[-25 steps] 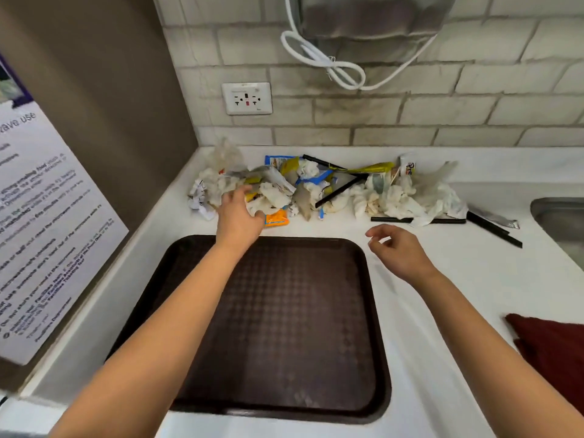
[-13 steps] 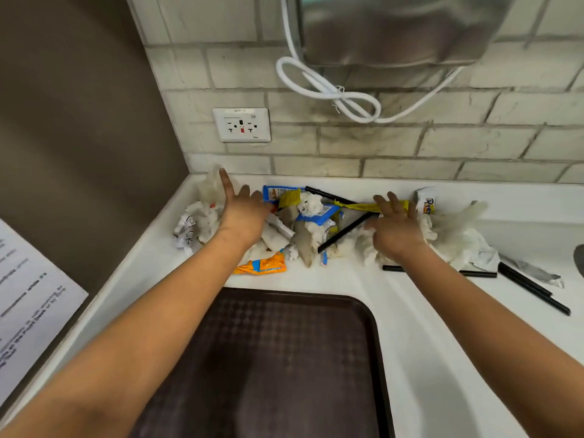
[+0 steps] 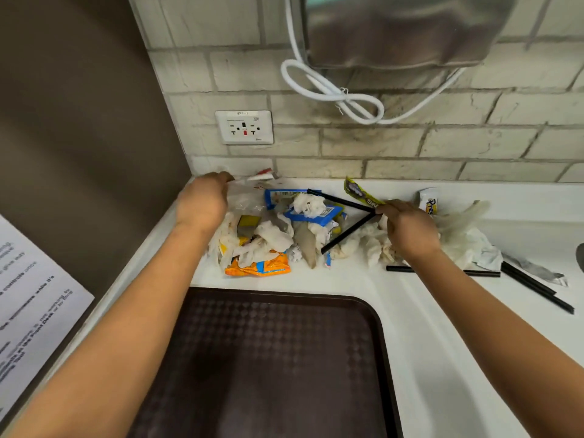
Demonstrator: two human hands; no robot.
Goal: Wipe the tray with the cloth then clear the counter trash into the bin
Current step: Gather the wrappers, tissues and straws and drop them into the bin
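Observation:
A heap of trash (image 3: 284,229), made of crumpled tissues, blue and orange wrappers and black straws, lies on the white counter (image 3: 442,358) against the brick wall. My left hand (image 3: 202,203) is curled over the heap's left end, fingers closed on a clear plastic wrapper (image 3: 245,197). My right hand (image 3: 407,229) rests on the tissues at the right and pinches a yellow wrapper (image 3: 360,192) together with the black straws (image 3: 347,229). The dark brown tray (image 3: 271,368) lies in front of the heap, between my forearms. No cloth or bin is visible.
More black straws (image 3: 534,289) and a foil scrap (image 3: 537,270) lie at the right of the counter. A wall socket (image 3: 244,127) is above the heap. A white cable (image 3: 335,93) hangs from a metal unit (image 3: 398,30). A printed notice (image 3: 28,308) is at the left.
The view moved closer to the wall. My left hand slid to the heap's back left corner and closed. My right hand closed on the yellow wrapper and straws, lifting the wrapper's end.

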